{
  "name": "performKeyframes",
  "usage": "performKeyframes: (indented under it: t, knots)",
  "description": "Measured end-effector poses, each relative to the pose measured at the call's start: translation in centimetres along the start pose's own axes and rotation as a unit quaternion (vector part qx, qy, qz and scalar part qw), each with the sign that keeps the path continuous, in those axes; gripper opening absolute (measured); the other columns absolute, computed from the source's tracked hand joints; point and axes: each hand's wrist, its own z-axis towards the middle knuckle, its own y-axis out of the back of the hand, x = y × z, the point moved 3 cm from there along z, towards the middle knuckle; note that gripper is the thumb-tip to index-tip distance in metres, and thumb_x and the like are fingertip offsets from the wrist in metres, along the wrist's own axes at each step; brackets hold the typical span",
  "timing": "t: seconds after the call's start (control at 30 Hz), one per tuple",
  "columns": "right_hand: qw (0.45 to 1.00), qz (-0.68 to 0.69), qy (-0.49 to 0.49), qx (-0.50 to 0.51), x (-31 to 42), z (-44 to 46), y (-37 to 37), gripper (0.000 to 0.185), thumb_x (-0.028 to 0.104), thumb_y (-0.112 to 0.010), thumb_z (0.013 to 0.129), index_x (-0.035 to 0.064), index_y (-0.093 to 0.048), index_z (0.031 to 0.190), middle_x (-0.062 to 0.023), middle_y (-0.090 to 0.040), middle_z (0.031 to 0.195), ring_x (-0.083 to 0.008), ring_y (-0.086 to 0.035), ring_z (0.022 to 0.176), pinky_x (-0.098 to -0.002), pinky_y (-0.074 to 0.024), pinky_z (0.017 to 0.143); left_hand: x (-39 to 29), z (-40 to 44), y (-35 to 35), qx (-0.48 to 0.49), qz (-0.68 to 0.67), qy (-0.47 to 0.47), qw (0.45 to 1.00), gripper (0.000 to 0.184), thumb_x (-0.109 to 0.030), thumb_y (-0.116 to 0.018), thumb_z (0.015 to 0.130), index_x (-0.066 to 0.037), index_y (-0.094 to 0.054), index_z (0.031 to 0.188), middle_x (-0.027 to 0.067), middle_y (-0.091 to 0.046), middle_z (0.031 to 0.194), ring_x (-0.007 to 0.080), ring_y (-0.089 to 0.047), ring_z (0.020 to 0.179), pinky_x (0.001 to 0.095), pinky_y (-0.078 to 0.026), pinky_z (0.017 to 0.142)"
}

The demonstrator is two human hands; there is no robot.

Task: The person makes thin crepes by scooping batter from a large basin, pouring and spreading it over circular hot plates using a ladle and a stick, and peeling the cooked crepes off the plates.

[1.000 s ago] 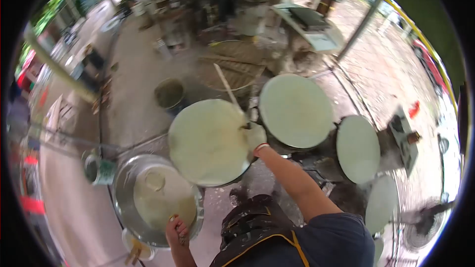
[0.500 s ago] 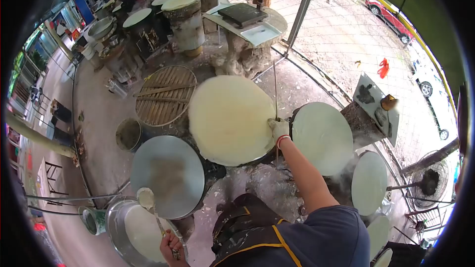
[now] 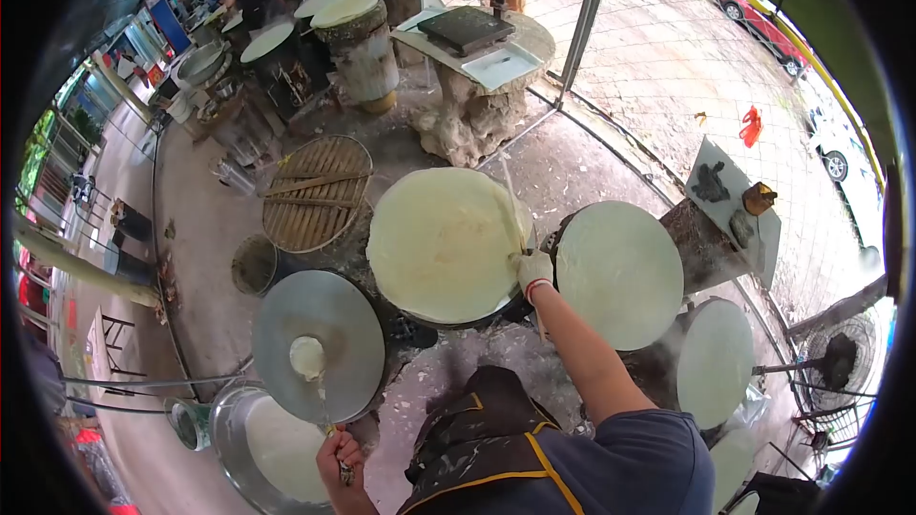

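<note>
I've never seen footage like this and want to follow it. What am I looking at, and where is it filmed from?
There is no machine here: a person works with two hands, and everything is seen from one camera on their head, looking forward and down. The curved, black-edged picture suggests a very wide lens.

The left hand grips a ladle, its bowl over a grey round plate that has no pale sheet on it. The right hand, in a light glove, holds a thin stick at the edge of a round pale sheet. Similar pale rounds lie to the right. Beside the left hand stands a metal basin of pale liquid; what it is, I can't tell.
</note>
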Motion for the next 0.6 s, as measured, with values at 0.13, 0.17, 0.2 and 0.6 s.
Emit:
performKeyframes:
  t: [0.13,0.17,0.2,0.6]
  knots:
    - [0.909,0.412,-0.047,0.032,4.0,2.1,-1.2,0.016,0.019,-0.064,0.076,0.0053,-0.066,0.085,-0.0069,-0.059,0.065,-0.0181,-0.056,0.057,-0.0323,-0.0423,0.052,-1.4,-1.5,-0.5,-0.001,-0.02,-0.001,1.0,0.018,-0.006,-0.042,0.089,0.004,-0.046,0.104,0.0032,-0.041,0.068,0.007,-0.038,0.047,0.0198,-0.034,0.037]
    - [0.875,0.481,-0.03,0.048,7.5,1.5,0.2,0.016,0.017,-0.064,0.076,0.005,-0.065,0.087,-0.0041,-0.057,0.063,-0.0149,-0.052,0.053,-0.0304,-0.0408,0.049,-1.8,-1.8,0.0,0.004,-0.009,-0.012,1.0,0.018,-0.006,-0.041,0.09,0.005,-0.046,0.104,0.0034,-0.041,0.068,0.0073,-0.038,0.048,0.0197,-0.035,0.037]
    - [0.898,0.435,-0.037,0.049,10.2,1.2,1.1,0.017,0.017,-0.064,0.076,0.0045,-0.064,0.087,-0.0034,-0.056,0.062,-0.0134,-0.051,0.053,-0.0295,-0.0396,0.048,-2.2,-2.1,0.5,0.009,0.002,-0.024,1.0,0.019,-0.007,-0.04,0.091,0.006,-0.046,0.104,0.0036,-0.041,0.069,0.0077,-0.039,0.048,0.0196,-0.035,0.037]
    - [0.882,0.28,0.303,0.229,36.6,-11.1,7.3,0.018,0.013,-0.066,0.072,0.0,-0.065,0.084,-0.0041,-0.063,0.072,-0.0076,-0.053,0.062,-0.0249,-0.0441,0.055,-7.5,-4.8,8.3,-0.041,-0.03,-0.056,0.997,0.016,-0.007,-0.046,0.089,0.004,-0.049,0.1,0.0026,-0.041,0.065,0.007,-0.038,0.047,0.0192,-0.035,0.038]
